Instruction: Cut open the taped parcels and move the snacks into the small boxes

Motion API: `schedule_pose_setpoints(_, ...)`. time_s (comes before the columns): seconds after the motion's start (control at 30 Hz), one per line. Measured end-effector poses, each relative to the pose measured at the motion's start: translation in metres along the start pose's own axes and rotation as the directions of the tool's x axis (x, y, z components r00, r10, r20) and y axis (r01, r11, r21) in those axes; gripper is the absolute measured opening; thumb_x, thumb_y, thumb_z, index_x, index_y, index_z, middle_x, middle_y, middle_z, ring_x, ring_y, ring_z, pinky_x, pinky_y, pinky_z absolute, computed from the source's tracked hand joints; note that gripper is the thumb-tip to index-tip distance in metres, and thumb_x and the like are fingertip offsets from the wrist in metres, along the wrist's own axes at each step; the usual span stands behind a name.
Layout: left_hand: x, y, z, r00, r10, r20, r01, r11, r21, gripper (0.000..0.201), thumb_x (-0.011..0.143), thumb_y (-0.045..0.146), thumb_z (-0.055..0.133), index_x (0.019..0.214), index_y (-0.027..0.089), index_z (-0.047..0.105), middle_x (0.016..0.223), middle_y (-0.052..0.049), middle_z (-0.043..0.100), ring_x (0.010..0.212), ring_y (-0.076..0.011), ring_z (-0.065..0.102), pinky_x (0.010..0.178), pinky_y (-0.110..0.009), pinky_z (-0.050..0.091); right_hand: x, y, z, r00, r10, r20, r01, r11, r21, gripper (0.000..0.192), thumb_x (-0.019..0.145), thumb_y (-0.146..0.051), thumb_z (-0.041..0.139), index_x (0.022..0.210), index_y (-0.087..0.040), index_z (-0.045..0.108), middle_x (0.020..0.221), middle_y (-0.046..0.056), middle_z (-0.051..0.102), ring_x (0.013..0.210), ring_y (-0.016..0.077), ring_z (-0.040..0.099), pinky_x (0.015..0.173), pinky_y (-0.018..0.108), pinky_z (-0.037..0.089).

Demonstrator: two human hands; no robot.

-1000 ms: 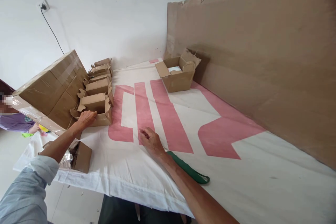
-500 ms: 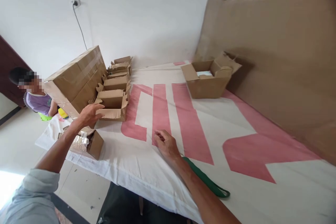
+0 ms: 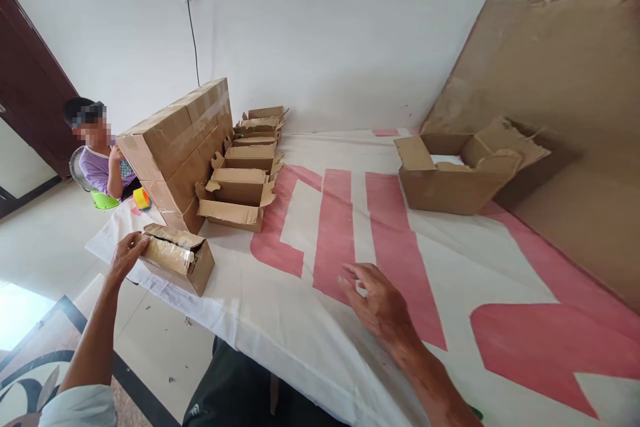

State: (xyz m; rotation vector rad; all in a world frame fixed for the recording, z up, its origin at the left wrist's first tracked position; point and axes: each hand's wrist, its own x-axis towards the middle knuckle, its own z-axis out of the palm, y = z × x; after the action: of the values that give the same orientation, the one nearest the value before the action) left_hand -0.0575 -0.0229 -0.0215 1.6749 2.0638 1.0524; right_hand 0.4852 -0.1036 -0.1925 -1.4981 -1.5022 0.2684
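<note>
Fingers of the left hand [image 3: 125, 255] curl round the end of a taped carton [image 3: 179, 257], steadying it at the table's edge. To its right, the right hand [image 3: 381, 300] rests loosely on the cloth [image 3: 280, 300], fingers half bent, holding nothing. Beyond the left hand, a row of folded boxes [image 3: 245, 177] lines a big sealed box [image 3: 175, 143]. Far past the right hand sits an open box [image 3: 453, 177]. No writing is legible; the cloth bears only red shapes.

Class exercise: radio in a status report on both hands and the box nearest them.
Left hand gripping end of the taped small carton at the table edge. Right hand loosely curled, empty, on the cloth. Row of open boxes behind carton, apart.
</note>
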Motion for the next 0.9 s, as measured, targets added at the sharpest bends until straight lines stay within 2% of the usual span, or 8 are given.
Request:
schedule_pose_setpoints(0.1,-0.006,-0.007,0.011,1.000,-0.020,-0.014,0.020,0.998,-0.053,0.071,0.068,0.073,0.074,0.110,0.016,0.075,0.105,-0.010,0.079,0.105,-0.0316,0.072,0.091,-0.040,0.057,-0.029,0.008,-0.030,0.999,0.024,0.030,-0.018,0.980,-0.196,0.036,0.094,-0.056,0.053,0.107,-0.025,0.068,0.106,0.012,0.073,0.103,0.0334,0.069,0.085,0.046,0.058)
schedule_pose_setpoints(0.2,-0.018,-0.007,0.023,0.999,-0.041,0.006,0.042,0.992,-0.118,0.068,0.067,0.071,0.077,0.108,0.016,0.074,0.100,-0.009,0.079,0.097,-0.0296,0.072,0.084,-0.038,0.057,-0.065,0.022,-0.054,0.990,0.122,0.069,-0.093,0.942,-0.322,0.040,0.091,-0.062,0.053,0.103,-0.026,0.066,0.101,0.013,0.073,0.099,0.0366,0.069,0.079,0.048,0.057)
schedule_pose_setpoints(0.37,-0.056,0.016,0.053,0.984,0.009,0.179,0.043,0.958,-0.284,0.062,0.066,0.065,0.083,0.109,0.020,0.075,0.102,-0.007,0.078,0.096,-0.0275,0.071,0.077,-0.033,0.058,-0.103,0.032,-0.068,0.966,0.230,0.114,-0.176,0.915,-0.362,0.042,0.089,-0.061,0.052,0.108,-0.027,0.068,0.106,0.012,0.075,0.103,0.0357,0.070,0.086,0.049,0.058)
schedule_pose_setpoints(0.47,-0.080,0.038,0.075,0.966,0.058,0.254,0.029,0.945,-0.325,0.059,0.069,0.062,0.083,0.111,0.021,0.075,0.105,-0.008,0.076,0.095,-0.0264,0.070,0.070,-0.031,0.058,-0.104,0.024,-0.068,0.957,0.270,0.108,-0.215,0.907,-0.361,0.040,0.091,-0.058,0.051,0.105,-0.026,0.069,0.107,0.011,0.075,0.105,0.0341,0.070,0.090,0.048,0.057)
schedule_pose_setpoints(0.57,-0.099,0.057,0.095,0.938,0.151,0.311,-0.040,0.941,-0.336,0.050,0.076,0.058,0.080,0.110,0.022,0.076,0.114,-0.009,0.074,0.094,-0.0244,0.067,0.069,-0.031,0.058,-0.099,0.013,-0.067,0.958,0.259,0.124,-0.200,0.912,-0.358,0.035,0.092,-0.055,0.051,0.102,-0.026,0.069,0.104,0.010,0.074,0.102,0.0326,0.070,0.089,0.047,0.057)
schedule_pose_setpoints(0.73,-0.109,0.073,0.119,0.908,0.269,0.322,-0.140,0.917,-0.374,0.038,0.081,0.053,0.077,0.107,0.024,0.075,0.122,-0.009,0.068,0.102,-0.0256,0.068,0.076,-0.035,0.060,-0.096,0.002,-0.068,0.966,0.226,0.126,-0.171,0.923,-0.344,0.028,0.095,-0.050,0.049,0.095,-0.027,0.067,0.096,0.009,0.073,0.094,0.0306,0.071,0.082,0.044,0.057)
schedule_pose_setpoints(0.8,-0.108,0.074,0.125,0.908,0.282,0.310,-0.145,0.906,-0.398,0.037,0.080,0.052,0.077,0.103,0.024,0.074,0.129,-0.010,0.064,0.113,-0.0286,0.067,0.080,-0.036,0.060,-0.096,-0.002,-0.069,0.957,0.271,0.101,-0.224,0.917,-0.330,0.030,0.094,-0.050,0.049,0.097,-0.026,0.066,0.097,0.010,0.075,0.091,0.0310,0.071,0.079,0.043,0.057)
schedule_pose_setpoints(0.9,-0.104,0.071,0.130,0.889,0.307,0.340,-0.140,0.889,-0.437,0.036,0.080,0.052,0.078,0.100,0.023,0.072,0.152,-0.012,0.052,0.134,-0.0334,0.059,0.092,-0.039,0.059,-0.092,-0.010,-0.071,0.919,0.389,0.068,-0.364,0.902,-0.232,0.035,0.092,-0.055,0.050,0.102,-0.025,0.065,0.096,0.010,0.076,0.087,0.0307,0.072,0.074,0.041,0.056)
